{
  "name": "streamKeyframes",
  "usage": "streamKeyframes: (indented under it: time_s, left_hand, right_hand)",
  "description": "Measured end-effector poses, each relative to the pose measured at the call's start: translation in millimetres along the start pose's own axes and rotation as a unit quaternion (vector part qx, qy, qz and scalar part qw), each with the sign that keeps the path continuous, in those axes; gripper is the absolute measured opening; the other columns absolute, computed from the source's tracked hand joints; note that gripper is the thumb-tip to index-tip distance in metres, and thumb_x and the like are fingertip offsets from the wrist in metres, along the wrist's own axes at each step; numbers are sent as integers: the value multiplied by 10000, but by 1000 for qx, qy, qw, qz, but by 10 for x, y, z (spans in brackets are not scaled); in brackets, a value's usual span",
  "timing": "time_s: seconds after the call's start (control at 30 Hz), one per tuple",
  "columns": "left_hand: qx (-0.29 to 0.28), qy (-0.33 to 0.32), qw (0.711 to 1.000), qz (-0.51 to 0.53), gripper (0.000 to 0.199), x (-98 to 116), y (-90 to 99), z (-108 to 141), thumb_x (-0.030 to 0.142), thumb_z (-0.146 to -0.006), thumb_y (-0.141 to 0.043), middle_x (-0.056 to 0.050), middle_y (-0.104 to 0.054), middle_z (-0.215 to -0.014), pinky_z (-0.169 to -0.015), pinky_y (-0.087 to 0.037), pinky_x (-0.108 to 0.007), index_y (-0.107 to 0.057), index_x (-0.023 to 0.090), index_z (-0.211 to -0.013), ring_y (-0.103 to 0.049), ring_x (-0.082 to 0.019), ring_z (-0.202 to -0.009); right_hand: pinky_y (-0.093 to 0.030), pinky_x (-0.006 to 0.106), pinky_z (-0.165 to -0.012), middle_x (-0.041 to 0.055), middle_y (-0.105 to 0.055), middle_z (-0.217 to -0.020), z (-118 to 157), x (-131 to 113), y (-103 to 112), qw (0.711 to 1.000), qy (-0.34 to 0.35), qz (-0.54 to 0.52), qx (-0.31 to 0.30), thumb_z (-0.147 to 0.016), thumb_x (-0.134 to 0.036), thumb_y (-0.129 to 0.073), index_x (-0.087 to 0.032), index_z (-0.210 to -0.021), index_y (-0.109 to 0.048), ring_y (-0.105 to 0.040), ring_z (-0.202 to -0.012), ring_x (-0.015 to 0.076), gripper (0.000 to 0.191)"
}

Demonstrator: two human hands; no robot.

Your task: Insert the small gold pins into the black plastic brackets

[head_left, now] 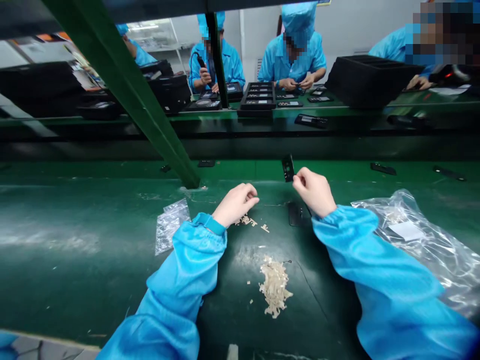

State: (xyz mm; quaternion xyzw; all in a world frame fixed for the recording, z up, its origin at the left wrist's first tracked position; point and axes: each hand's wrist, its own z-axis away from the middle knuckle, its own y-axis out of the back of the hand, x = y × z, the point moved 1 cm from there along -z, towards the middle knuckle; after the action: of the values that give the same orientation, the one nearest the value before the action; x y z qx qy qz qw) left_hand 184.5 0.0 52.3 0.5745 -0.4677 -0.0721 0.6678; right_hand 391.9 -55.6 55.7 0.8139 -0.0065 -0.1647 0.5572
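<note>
Right hand point(314, 191) is pinching the small black part point(288, 168) by its lower right edge, just right of frame centre. Part is sitting left of that hand, long axis running near vertical in frame. Left hand point(235, 203) is hovering lower left of the part, fingers curling; can't tell if it's gripping anything. Loose beige pieces point(248, 220) are lying on the tabletop point(93, 280) just below it, nearer left than right.

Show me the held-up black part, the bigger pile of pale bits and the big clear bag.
Black part point(288, 170): head view, middle of its face.
Pale pile point(275, 289): head view, its middle.
Clear bag point(437, 250): head view, crumpled plastic beyond its label.
</note>
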Motion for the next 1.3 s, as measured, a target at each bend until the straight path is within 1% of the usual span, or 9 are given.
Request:
streamKeyframes:
  time_s: [0.17,0.33,0.43,0.57,0.7,0.8,1.0,1.17,1.3]
  left_hand:
    - [-126,-100,984,-80,73,30,-130,44,132,-764,-553,-29,-575,-853,-801,-441,-299,-601,177,-797,-554,-180,-858]
    - [-164,-144,968,-126,131,102,-333,67,136,-770,-548,-53,-592,-940,-812,-438,-307,-613,178,-875,-544,-210,-927]
    - [-164,-146,966,-138,128,92,-388,72,117,-771,-535,-69,-595,-931,-811,-439,-317,-609,165,-864,-545,-221,-925]
    - [-157,-140,970,-122,117,91,-415,86,83,-759,-513,-79,-593,-864,-787,-443,-338,-601,153,-792,-557,-234,-890]
    - [-146,-119,979,-72,136,85,-420,88,45,-732,-498,-64,-572,-786,-758,-441,-337,-579,151,-706,-562,-220,-830]
    - [-132,-99,986,-15,103,70,-390,66,61,-719,-526,-33,-552,-740,-723,-438,-302,-553,155,-685,-554,-181,-762]
    - [-80,-50,986,136,95,174,-312,52,241,-851,-438,15,-514,-708,-598,-424,-199,-469,152,-840,-511,-90,-639]
    - [-110,42,902,414,150,286,-304,90,284,-786,-542,27,-506,-667,-573,-385,-195,-468,153,-775,-475,-75,-598]
    - [-136,47,873,467,167,297,-304,92,293,-774,-563,10,-550,-660,-609,-402,-214,-486,146,-758,-502,-81,-610]
  right_hand:
    - [-368,328,-627,183,-617,-961,-488,182,-289,990,-27,124,-53,-879,-173,-384,-73,-965,-578,-605,-801,261,235]
    - [-480,386,-762,88,-612,-1019,-717,256,-466,970,-33,187,-151,-895,-273,-488,-120,-1062,-568,-601,-884,196,239]
    - [-473,373,-714,121,-614,-1037,-647,157,-398,966,-10,193,-169,-873,-309,-524,-126,-1078,-565,-613,-886,233,278]
    - [-406,306,-619,127,-618,-1030,-218,-81,-157,973,56,164,-154,-894,-360,-444,-168,-1027,-569,-620,-869,254,265]
    - [-366,274,-554,45,-632,-856,350,-209,-19,981,90,84,-150,-879,-347,-446,-209,-863,-565,-610,-728,198,182]
    - [-401,272,-568,17,-594,-719,630,-230,-76,975,81,-160,-128,-835,-257,-496,-201,-747,-525,-578,-649,167,108]
    - [-499,235,-621,2,-600,-772,731,-300,-176,941,74,-321,-76,-829,-252,-501,-214,-814,-449,-609,-681,124,66]
    - [-480,245,-604,-10,-561,-704,692,-280,-65,920,72,-383,-39,-818,-206,-500,-211,-781,-476,-568,-629,123,44]
    - [-467,242,-594,-14,-549,-709,687,-247,-42,903,70,-422,-47,-805,-205,-522,-213,-814,-450,-561,-629,120,72]
